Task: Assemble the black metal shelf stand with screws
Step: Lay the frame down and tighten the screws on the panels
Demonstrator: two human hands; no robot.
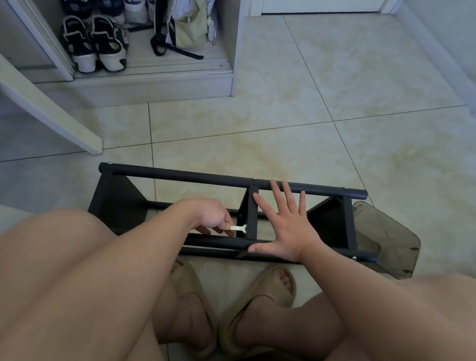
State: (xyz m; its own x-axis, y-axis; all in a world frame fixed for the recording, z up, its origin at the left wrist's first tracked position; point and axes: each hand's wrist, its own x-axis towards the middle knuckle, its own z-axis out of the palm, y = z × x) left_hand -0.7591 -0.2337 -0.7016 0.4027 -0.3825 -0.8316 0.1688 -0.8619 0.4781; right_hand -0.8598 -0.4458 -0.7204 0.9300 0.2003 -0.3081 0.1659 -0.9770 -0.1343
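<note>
The black metal shelf stand (174,174) lies on the tiled floor in front of my feet, its long rails running left to right with screw heads showing on the far rail. My left hand (212,216) is closed on a small flat white wrench (238,228), whose jaw points at the black centre crossbar (252,215). My right hand (281,226) lies flat with fingers spread, pressing on the near rail and the centre crossbar, thumb on the near rail.
A translucent grey plastic bag (389,237) lies at the stand's right end. An open cabinet (159,77) with shoes and a hanging bag stands at the back left. A white slanted board (43,102) is on the left. My knees and slippered feet fill the foreground.
</note>
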